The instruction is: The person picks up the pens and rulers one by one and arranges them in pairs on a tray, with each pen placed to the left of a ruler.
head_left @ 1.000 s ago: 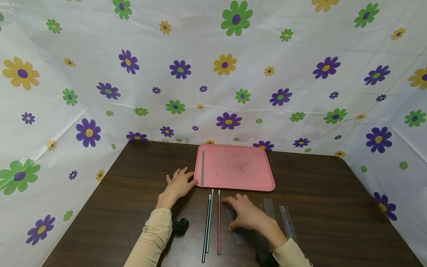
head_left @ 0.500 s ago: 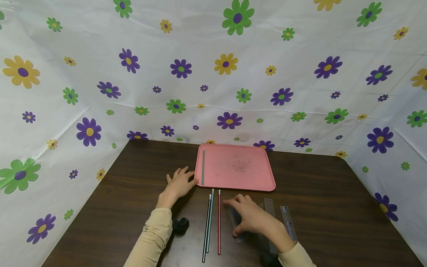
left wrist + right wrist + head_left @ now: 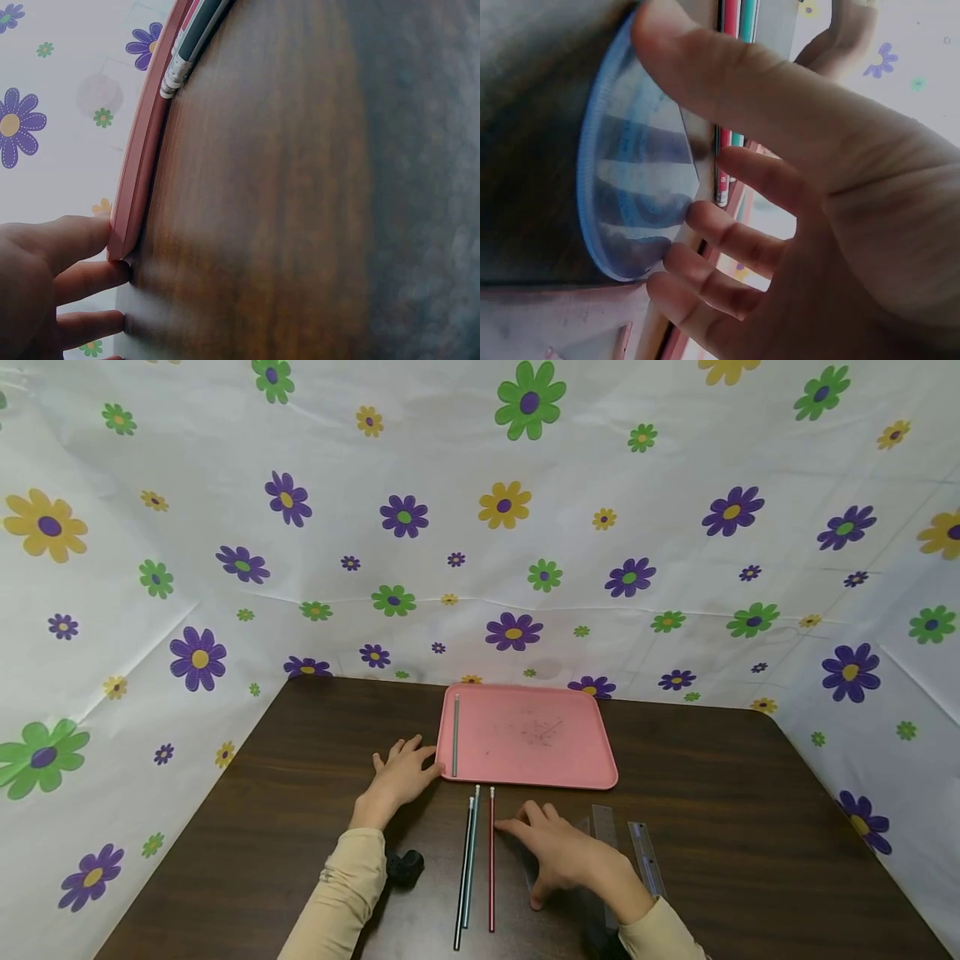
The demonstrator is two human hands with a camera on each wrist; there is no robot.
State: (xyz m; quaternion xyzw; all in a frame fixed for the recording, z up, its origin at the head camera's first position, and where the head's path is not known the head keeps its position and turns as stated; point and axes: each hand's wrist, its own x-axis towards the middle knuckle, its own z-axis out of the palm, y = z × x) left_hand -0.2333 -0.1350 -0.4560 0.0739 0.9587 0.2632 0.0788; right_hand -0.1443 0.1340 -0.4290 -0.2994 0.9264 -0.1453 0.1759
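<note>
A white cloth printed with purple, green and yellow flowers fills the upper frame and both sides, a long crease crossing it; a large green flower sits at top centre. Below spreads a dark brown wood-grain table, its far corner rounded at right.

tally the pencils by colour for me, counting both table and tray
Black pencil: 1, on the table
Red pencil: 1, on the table
Greenish pencils: 2, one on the table and one in the pink tray, at its left side
Total: 4 pencils
</note>
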